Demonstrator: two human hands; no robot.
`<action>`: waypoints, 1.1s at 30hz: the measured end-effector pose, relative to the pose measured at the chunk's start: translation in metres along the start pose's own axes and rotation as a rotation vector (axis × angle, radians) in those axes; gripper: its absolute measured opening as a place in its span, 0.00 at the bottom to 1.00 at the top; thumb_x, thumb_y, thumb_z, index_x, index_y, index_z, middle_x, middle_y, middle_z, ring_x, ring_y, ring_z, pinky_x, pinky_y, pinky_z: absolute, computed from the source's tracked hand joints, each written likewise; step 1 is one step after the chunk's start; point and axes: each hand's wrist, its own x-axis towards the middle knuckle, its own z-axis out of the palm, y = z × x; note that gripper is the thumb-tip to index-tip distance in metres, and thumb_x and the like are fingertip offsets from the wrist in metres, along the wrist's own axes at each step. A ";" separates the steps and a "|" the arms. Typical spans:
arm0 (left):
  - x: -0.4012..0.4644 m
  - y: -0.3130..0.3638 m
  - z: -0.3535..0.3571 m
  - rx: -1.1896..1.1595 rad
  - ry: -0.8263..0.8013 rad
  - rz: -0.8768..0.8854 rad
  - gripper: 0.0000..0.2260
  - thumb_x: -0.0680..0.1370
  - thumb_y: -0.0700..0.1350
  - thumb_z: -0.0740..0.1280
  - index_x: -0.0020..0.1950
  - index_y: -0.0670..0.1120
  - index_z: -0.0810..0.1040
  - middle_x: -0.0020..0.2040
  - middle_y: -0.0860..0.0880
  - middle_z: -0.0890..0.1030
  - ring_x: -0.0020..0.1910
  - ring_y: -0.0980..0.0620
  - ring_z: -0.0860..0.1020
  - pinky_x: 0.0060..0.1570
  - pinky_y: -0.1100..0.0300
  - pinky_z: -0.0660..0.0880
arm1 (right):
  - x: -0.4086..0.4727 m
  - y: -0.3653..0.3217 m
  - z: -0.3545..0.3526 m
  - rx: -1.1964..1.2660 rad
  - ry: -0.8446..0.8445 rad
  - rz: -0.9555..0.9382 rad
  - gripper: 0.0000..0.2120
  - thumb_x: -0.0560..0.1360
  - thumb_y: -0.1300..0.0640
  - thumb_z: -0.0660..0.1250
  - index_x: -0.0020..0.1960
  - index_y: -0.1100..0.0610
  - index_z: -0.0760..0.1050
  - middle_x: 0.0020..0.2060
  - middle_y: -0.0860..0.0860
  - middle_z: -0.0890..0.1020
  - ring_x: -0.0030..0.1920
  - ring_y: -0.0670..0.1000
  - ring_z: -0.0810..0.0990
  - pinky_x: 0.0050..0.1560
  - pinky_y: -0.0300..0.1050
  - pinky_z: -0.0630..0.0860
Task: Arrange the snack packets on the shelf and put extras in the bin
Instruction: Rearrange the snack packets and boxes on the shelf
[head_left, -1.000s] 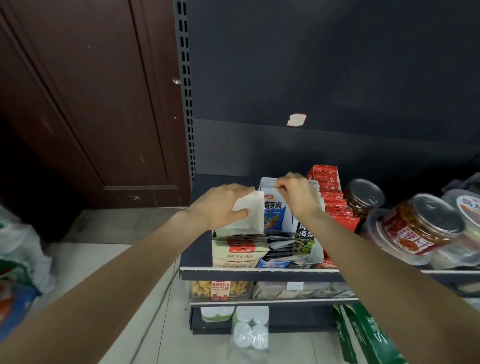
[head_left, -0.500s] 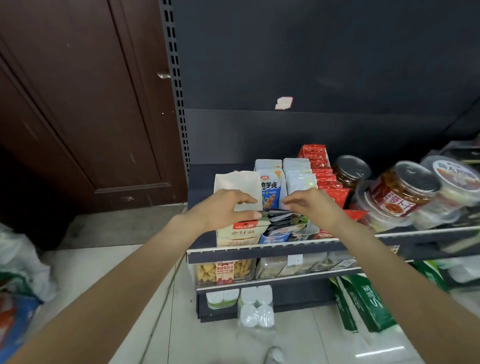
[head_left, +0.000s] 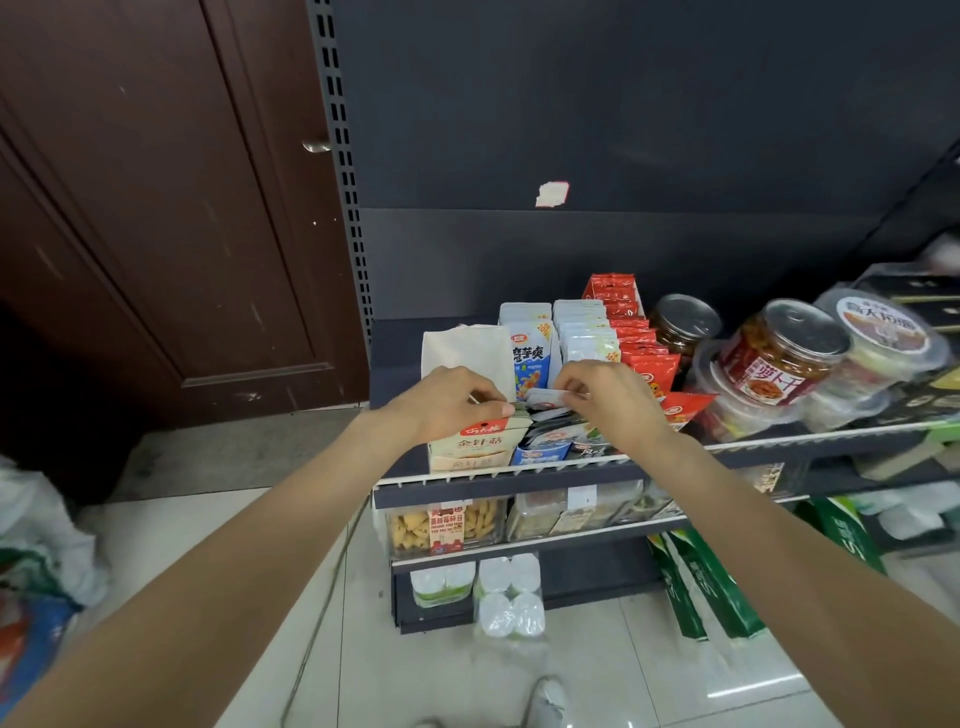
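Since a second ago both hands have been drawn forward from the upright rows at the back of the shelf (head_left: 519, 470) to the loose packets lying flat at its front edge. The left hand (head_left: 447, 402) is now curled over the top of the cream packet stack (head_left: 470, 444), fingers pinched at its upper edge. The right hand (head_left: 605, 392) is pinched on a small white-edged packet (head_left: 545, 399) between the two hands — its grip is closed, nothing else held. The white box flap (head_left: 467, 348), gripped earlier, has been released. Attention has likely shifted to straightening the flat-lying packets — no bin is in view.
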 end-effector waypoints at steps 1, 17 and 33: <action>-0.001 0.001 0.000 -0.005 0.007 0.000 0.16 0.78 0.52 0.64 0.61 0.46 0.79 0.58 0.49 0.81 0.56 0.54 0.77 0.54 0.61 0.73 | 0.001 0.001 -0.001 0.075 -0.003 0.029 0.02 0.74 0.58 0.68 0.46 0.54 0.79 0.43 0.49 0.81 0.44 0.50 0.80 0.45 0.48 0.77; 0.011 0.022 -0.009 -0.408 0.154 -0.102 0.16 0.80 0.51 0.61 0.66 0.48 0.73 0.48 0.44 0.80 0.47 0.49 0.81 0.53 0.55 0.76 | -0.012 -0.005 -0.074 0.505 0.518 0.077 0.05 0.74 0.59 0.69 0.47 0.57 0.83 0.40 0.45 0.83 0.39 0.39 0.80 0.43 0.31 0.75; 0.005 0.038 -0.034 -1.072 0.424 -0.024 0.14 0.74 0.34 0.69 0.58 0.41 0.78 0.54 0.41 0.80 0.52 0.49 0.80 0.51 0.64 0.78 | -0.025 -0.007 -0.077 0.952 0.458 0.255 0.11 0.76 0.63 0.65 0.52 0.51 0.81 0.41 0.37 0.81 0.49 0.40 0.81 0.46 0.34 0.78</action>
